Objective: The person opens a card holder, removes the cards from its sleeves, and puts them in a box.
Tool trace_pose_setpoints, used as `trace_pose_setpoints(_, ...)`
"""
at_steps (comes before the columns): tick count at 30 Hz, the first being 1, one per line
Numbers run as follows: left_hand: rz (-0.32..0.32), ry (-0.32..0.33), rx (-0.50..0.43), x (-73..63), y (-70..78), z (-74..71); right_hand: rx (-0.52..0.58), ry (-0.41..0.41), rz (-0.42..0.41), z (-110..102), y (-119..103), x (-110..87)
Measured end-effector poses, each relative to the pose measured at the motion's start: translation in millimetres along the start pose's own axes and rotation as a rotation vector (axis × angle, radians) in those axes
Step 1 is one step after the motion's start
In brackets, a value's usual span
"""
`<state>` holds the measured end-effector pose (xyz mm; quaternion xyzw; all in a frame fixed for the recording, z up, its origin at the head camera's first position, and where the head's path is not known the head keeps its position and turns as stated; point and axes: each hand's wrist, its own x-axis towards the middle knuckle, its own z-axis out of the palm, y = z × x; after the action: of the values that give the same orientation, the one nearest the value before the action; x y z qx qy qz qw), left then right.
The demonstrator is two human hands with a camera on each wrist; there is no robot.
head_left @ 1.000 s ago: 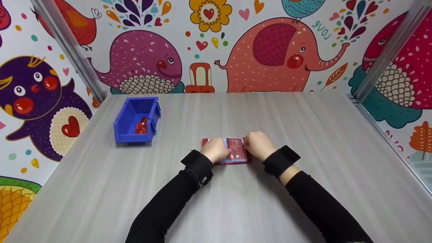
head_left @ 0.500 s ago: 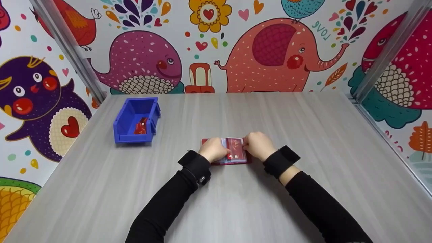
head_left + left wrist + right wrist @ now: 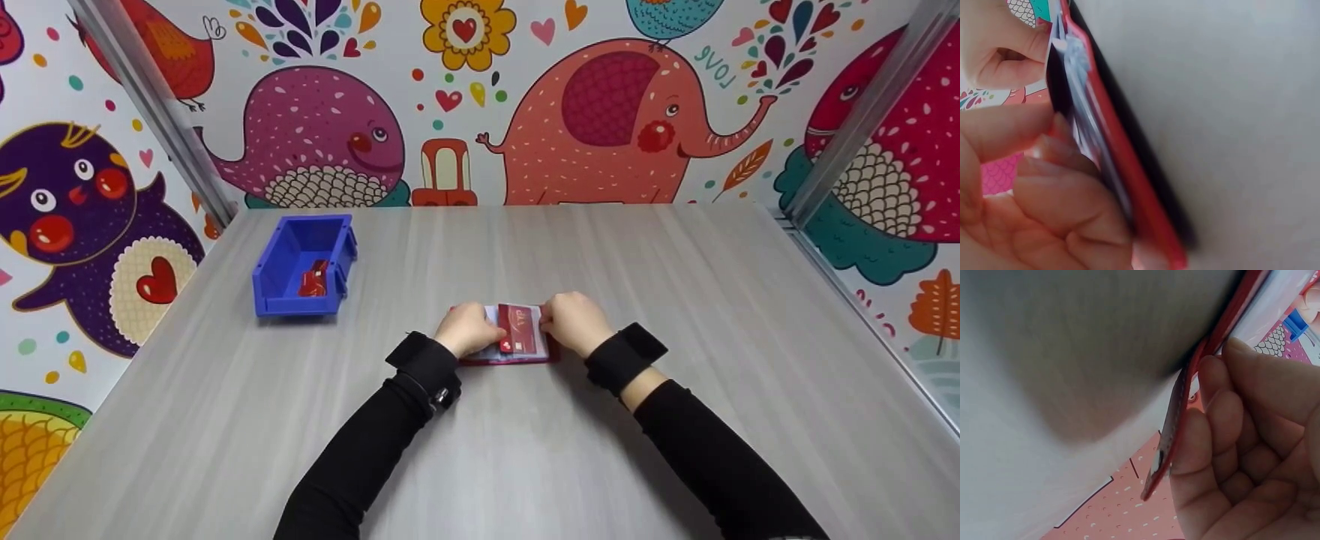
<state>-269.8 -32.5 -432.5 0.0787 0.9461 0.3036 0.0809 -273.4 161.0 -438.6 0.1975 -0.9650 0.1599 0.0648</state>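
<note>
A card holder point(image 3: 510, 362) with a red cover and clear sleeves lies spread on the table in the head view. A red bank card point(image 3: 519, 330) is partly in its right-hand sleeve and juts out leftward. My left hand point(image 3: 465, 330) pinches the card's left edge between thumb and fingers and hides the holder's left side. At the holder's right edge, my right hand point(image 3: 576, 322) grips the cover and sleeve. In the right wrist view, the cover point(image 3: 1176, 408) bends against curled fingers; the left wrist view shows the holder's red edge point(image 3: 1112, 121) side-on, somewhat blurred.
A blue plastic bin point(image 3: 296, 307) stands at the back left of the grey table point(image 3: 480, 465), with red cards point(image 3: 313, 280) inside. Printed cartoon walls enclose the back and sides.
My left hand has moved slightly left with the red bank card, which has slid partway out of the sleeve. My right hand has kept its place on the holder's edge.
</note>
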Motion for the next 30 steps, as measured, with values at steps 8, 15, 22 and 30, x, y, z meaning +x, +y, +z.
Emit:
trace_pose_setpoints(8,0.014,0.001,-0.029,-0.4,-6.4,-2.4,-0.004,0.006,0.002,1,1,-0.3)
trace_pose_setpoints(15,-0.001,0.007,-0.089,-2.1,-8.9,-2.5,-0.004,0.004,0.008,1,1,-0.3)
trace_pose_setpoints(22,-0.045,-0.006,-0.131,-3.2,-10.9,-4.4,-0.007,-0.006,0.012,1,2,-0.2)
trace_pose_setpoints(30,-0.091,-0.002,-0.152,-3.6,-14.7,-7.2,-0.006,-0.008,0.018,1,1,0.0)
